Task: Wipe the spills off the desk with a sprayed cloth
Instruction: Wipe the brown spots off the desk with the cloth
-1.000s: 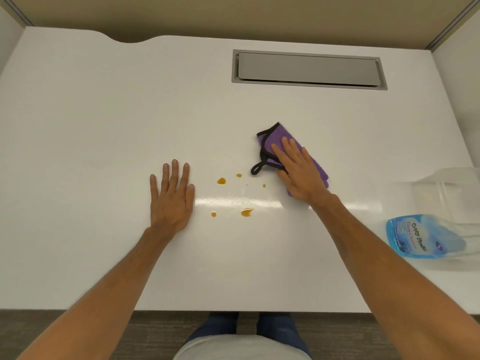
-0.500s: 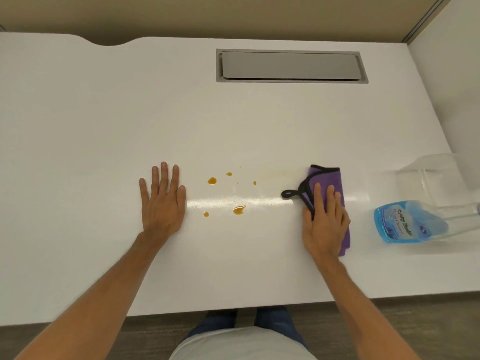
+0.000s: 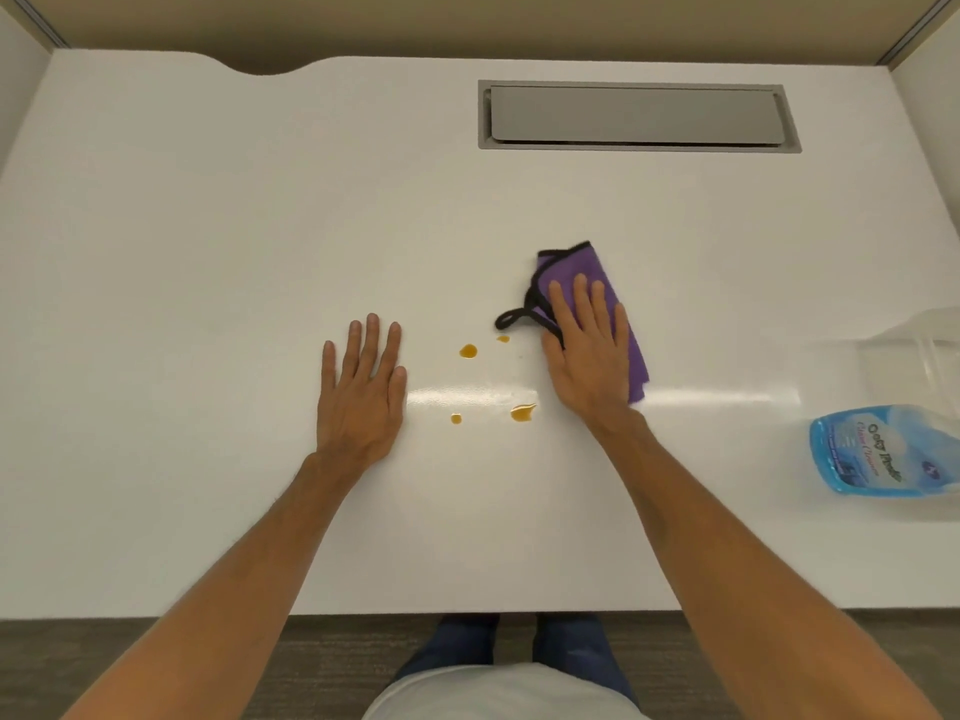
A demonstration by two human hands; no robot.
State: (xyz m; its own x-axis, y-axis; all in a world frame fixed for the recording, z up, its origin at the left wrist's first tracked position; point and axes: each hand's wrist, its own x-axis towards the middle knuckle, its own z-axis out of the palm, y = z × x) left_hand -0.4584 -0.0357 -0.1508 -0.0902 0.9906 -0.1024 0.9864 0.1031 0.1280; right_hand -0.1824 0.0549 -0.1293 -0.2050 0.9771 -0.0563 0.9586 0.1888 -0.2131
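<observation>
White desk (image 3: 208,252) seen from above. Left hand (image 3: 361,394) lies flat, fingers spread, holding nothing. Amber spills (image 3: 468,351) dot the surface between the hands. Right hand (image 3: 589,356) presses flat, its grip open, on a folded purple cloth (image 3: 576,265). A blue spray bottle (image 3: 883,452) lies far right.

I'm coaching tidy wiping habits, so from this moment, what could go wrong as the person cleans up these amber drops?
The black loop of the purple microfibre cloth trails almost at one small amber drop and could drag it into a streak. The flat left hand rests close to the spill, so a wide sweep by the right hand might push liquid against it.
</observation>
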